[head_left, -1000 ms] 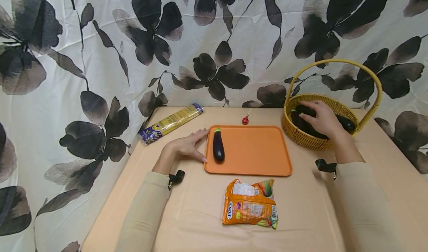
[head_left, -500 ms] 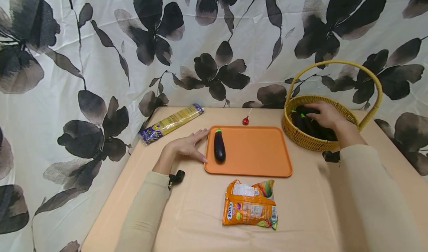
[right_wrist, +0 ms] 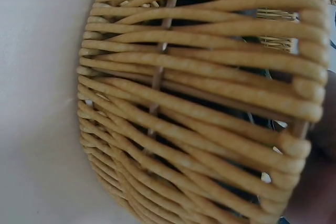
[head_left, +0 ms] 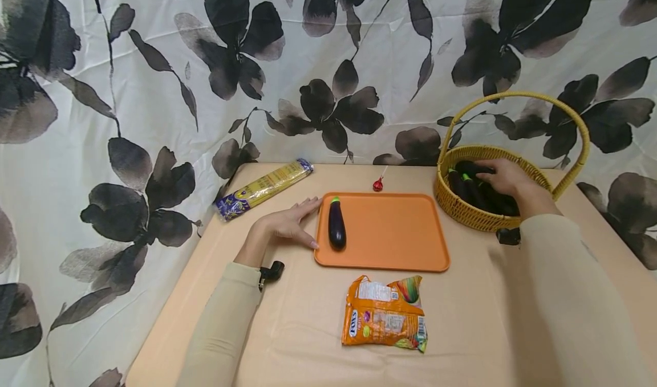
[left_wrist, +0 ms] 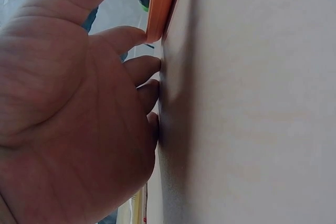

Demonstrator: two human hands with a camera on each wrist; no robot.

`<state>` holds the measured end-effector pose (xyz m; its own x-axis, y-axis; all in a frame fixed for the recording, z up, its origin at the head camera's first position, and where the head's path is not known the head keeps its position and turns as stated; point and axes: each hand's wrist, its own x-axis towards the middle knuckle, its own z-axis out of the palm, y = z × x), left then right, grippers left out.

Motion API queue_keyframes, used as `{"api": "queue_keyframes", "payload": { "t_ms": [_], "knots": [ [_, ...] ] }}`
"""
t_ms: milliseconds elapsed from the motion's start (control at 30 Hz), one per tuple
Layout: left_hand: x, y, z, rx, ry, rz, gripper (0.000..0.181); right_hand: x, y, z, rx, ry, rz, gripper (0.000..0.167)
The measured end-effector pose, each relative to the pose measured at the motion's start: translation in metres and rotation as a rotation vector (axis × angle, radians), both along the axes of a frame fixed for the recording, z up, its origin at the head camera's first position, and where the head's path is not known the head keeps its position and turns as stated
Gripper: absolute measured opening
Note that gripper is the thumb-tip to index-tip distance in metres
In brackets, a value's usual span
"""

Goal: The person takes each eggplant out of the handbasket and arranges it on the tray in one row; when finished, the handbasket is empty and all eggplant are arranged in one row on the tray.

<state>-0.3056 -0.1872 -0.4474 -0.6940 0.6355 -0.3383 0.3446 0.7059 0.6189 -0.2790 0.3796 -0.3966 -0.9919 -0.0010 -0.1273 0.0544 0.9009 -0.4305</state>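
Observation:
An orange tray (head_left: 390,227) lies on the table with one eggplant (head_left: 336,225) along its left side. My left hand (head_left: 284,227) touches the tray's left edge with spread, straight fingers; the left wrist view shows the palm (left_wrist: 73,108) and fingertips at the tray's corner (left_wrist: 160,9). At the right stands a wicker basket (head_left: 474,219) holding several eggplants (head_left: 464,190). My right hand (head_left: 515,187) reaches inside it, thumb and fingers on an eggplant at the back. In the right wrist view the basket wall (right_wrist: 199,87) covers most of that hand.
A yellow and blue packet (head_left: 264,188) lies behind my left hand. Beyond the tray is a red lollipop (head_left: 377,185), and in front of it an orange candy bag (head_left: 384,314). The basket's tall handle (head_left: 518,94) arches over the opening. A floral cloth hangs behind the table.
My right hand has shifted slightly to the right and back inside the basket, and the eggplants there have moved a little. My left hand has stayed at the tray.

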Motion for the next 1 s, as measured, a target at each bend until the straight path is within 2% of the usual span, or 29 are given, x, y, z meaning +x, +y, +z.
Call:
{"api": "queue_keyframes", "payload": {
  "t_ms": [200,500,800,1000],
  "knots": [
    [0.002,-0.005,0.000,-0.001,-0.006,-0.003,0.132,0.009,-0.010,0.005,0.035,-0.006,0.015,0.046],
    [0.002,-0.012,-0.001,-0.003,0.002,-0.031,0.132,0.021,-0.017,0.008,-0.013,-0.079,0.000,0.049],
    [0.002,-0.009,-0.003,-0.001,0.006,-0.023,0.132,0.017,-0.016,0.009,-0.031,-0.127,0.060,0.056],
    [0.001,-0.007,-0.004,-0.004,0.015,-0.020,0.132,0.014,-0.011,0.005,-0.076,-0.131,0.032,0.055]
  ]
}}
